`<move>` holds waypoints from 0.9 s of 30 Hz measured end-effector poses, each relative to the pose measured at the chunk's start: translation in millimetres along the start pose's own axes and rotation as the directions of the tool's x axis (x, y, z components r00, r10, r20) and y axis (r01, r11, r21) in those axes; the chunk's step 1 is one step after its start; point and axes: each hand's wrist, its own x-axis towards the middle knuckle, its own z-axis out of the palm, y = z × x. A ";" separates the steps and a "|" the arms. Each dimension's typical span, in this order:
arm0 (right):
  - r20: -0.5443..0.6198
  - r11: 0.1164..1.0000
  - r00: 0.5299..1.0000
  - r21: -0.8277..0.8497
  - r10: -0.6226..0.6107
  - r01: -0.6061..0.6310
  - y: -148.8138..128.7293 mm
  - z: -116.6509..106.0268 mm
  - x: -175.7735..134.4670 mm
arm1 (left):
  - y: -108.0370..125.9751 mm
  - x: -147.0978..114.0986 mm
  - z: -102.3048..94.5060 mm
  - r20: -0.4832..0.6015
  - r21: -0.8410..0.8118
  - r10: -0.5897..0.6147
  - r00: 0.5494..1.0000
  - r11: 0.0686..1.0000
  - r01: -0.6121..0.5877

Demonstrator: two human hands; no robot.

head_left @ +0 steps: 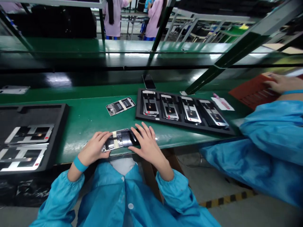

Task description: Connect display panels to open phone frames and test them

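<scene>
An opened phone (115,139) with bare inner parts and a pale strip across it lies at the bench's near edge. My left hand (96,145) grips its left end, thumb on the near side and fingers on the far side. Over the right end, a glossy dark piece (127,138) covers part of the phone. My right hand (148,142) spans that end between thumb and index finger, its other fingers stretched out. Behind them lies a second opened phone (120,106) with a pale strip, touched by neither hand.
On the right, a black tray (163,121) holds phone parts in slots. Another black tray (59,126) with similar parts sits left. A dark phone (149,82) lies at the back. A co-worker's hand (284,83) touches an orange-red bin (253,91) at right.
</scene>
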 end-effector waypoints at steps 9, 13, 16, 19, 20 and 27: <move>0.165 0.985 0.976 0.118 -0.146 0.127 13.4 -4.3 21.5 | 1.6 2.8 -5.6 0.074 0.018 -0.037 0.997 0.999 0.035; 0.192 0.991 0.978 0.122 -0.083 0.060 26.1 -9.0 16.7 | -1.5 5.6 1.8 0.047 0.023 0.013 0.999 1.000 -0.014; 0.215 0.994 0.976 0.108 -0.018 -0.005 36.3 -14.7 14.6 | -3.0 10.5 4.6 0.031 -0.031 0.014 0.999 0.999 -0.013; 0.245 0.992 0.969 0.123 -0.036 0.006 40.5 -18.5 15.7 | -1.6 13.8 1.3 0.042 -0.050 0.011 0.999 0.999 -0.009; 0.253 0.991 0.966 0.131 -0.045 0.012 40.5 -19.1 16.5 | -1.2 13.6 -0.6 0.049 -0.046 0.015 0.999 0.999 -0.012; 0.257 0.983 0.965 0.185 -0.047 -0.002 38.9 -18.2 19.5 | -10.7 -0.6 -11.9 0.085 0.018 -0.051 0.995 0.999 0.049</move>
